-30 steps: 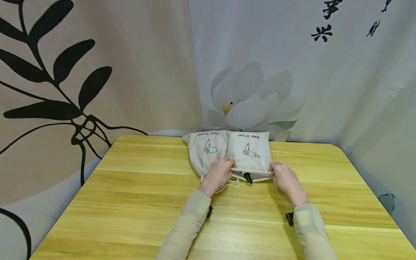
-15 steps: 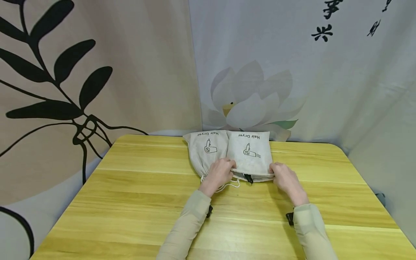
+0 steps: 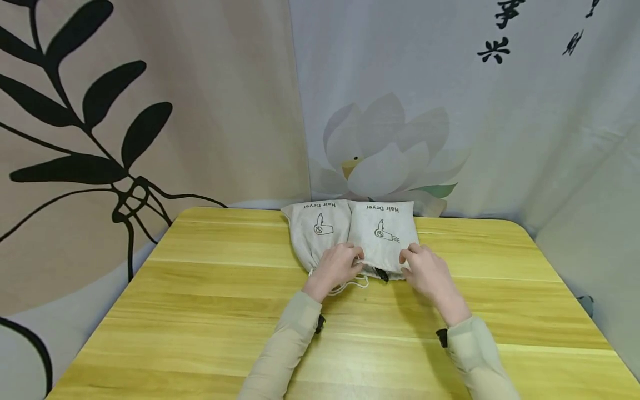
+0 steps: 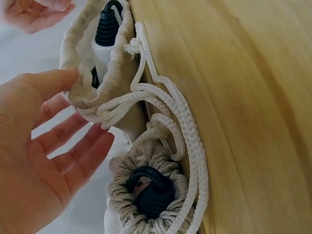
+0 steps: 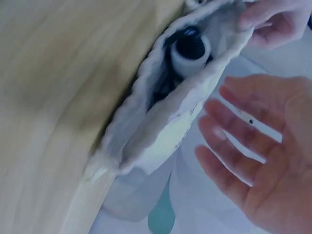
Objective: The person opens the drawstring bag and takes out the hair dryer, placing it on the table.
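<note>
Two pale cloth drawstring bags printed "Hair Dryer" lie side by side at the table's back edge. The right bag [image 3: 385, 222] has a slack, gaping mouth, where a white hair dryer handle [image 4: 101, 56] with a black ribbed cord sleeve [image 5: 190, 46] shows. My left hand [image 3: 337, 266] pinches this bag's left mouth corner, thumb at the rim and fingers behind. My right hand [image 3: 427, 275] is just over its right front part, fingers loosely bent and holding nothing. The left bag [image 3: 322, 228] has its mouth gathered tight, a black cord loop [image 4: 153, 192] poking out.
White drawstring cords [image 4: 183, 122] trail from the bags onto the wooden table [image 3: 240, 333]. A printed cloth backdrop [image 3: 240, 111] hangs right behind the table's back edge.
My right hand has let go of the right bag's mouth corner and shifted left and slightly up over the bag. The left hand stays at its corner.
</note>
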Demonstrator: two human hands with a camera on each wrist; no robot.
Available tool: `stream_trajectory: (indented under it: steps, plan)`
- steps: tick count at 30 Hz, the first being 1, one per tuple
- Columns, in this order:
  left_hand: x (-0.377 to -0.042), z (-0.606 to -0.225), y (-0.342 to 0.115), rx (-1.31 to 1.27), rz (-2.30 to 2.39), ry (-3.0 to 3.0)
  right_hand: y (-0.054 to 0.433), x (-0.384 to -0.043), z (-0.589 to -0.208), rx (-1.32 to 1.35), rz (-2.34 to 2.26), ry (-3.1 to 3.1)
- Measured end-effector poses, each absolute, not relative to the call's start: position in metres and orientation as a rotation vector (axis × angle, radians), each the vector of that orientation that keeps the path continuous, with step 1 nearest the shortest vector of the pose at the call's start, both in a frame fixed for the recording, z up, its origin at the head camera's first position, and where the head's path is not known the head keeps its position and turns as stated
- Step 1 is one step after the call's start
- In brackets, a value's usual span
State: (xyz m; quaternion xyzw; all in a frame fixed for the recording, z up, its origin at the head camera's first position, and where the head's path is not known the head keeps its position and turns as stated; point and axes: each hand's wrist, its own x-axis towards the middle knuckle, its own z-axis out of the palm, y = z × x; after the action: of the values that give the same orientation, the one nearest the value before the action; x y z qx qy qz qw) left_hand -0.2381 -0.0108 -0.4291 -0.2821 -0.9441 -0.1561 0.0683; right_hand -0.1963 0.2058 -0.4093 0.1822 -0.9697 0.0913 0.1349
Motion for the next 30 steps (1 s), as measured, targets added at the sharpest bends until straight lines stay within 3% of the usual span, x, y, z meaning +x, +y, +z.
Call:
stream_trajectory:
  steps: [9, 30]
  plan:
    - [-0.237, -0.423, -0.009, -0.816, -0.554, -2.764, 0.186, -0.196, -0.408, 0.519, 0.368, -2.945]
    - [-0.236, -0.420, -0.010, -0.866, -0.598, -2.757, 0.149, -0.220, -0.431, 0.074, 0.511, -2.979]
